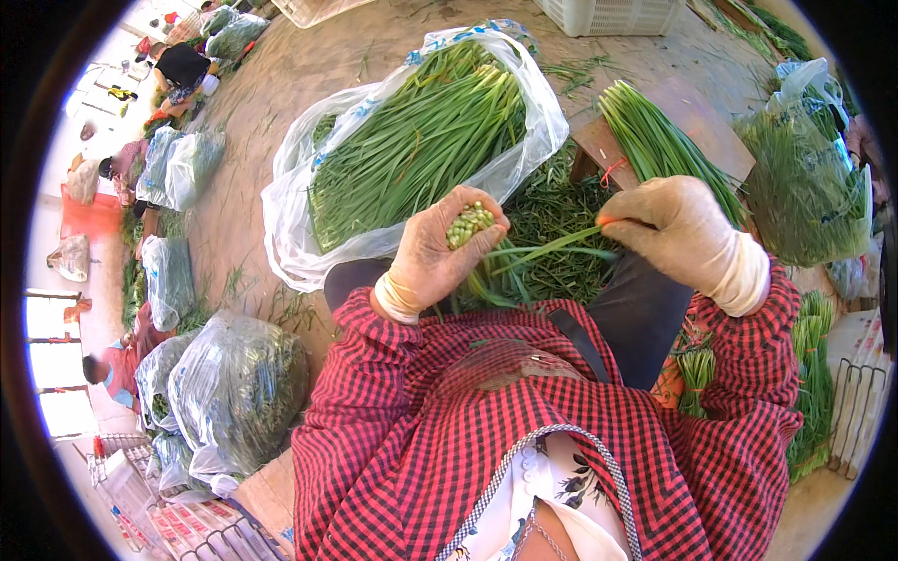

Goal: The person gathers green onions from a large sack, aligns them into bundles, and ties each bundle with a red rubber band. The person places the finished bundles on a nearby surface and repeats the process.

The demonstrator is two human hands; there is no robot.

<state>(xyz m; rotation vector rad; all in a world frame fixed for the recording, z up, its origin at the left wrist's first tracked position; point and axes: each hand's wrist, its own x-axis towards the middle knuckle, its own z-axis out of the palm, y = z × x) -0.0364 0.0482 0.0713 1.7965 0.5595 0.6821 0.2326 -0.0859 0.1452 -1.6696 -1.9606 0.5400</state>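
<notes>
My left hand [426,251], in a soiled pale glove, is closed round a bunch of chives [470,224]. Its pale cut ends poke up between thumb and fingers, and the green leaves hang below the fist. Gloved as well, my right hand [675,224] pinches the tips of a few chive leaves [561,245] stretched out from the bunch. Beyond my left hand lies an open clear plastic bag [285,210] full of long chives [421,140]. Another chive bunch [655,131] rests on a small wooden stool [700,107], just past my right hand, near a red tie [613,171].
Loose leaf scraps [561,210] pile between my knees. Filled plastic bags stand at the left [238,388] and right [809,178]. Tied bunches [812,374] stand by my right elbow. A white crate [613,17] is at the back. Other people [182,70] work along the left.
</notes>
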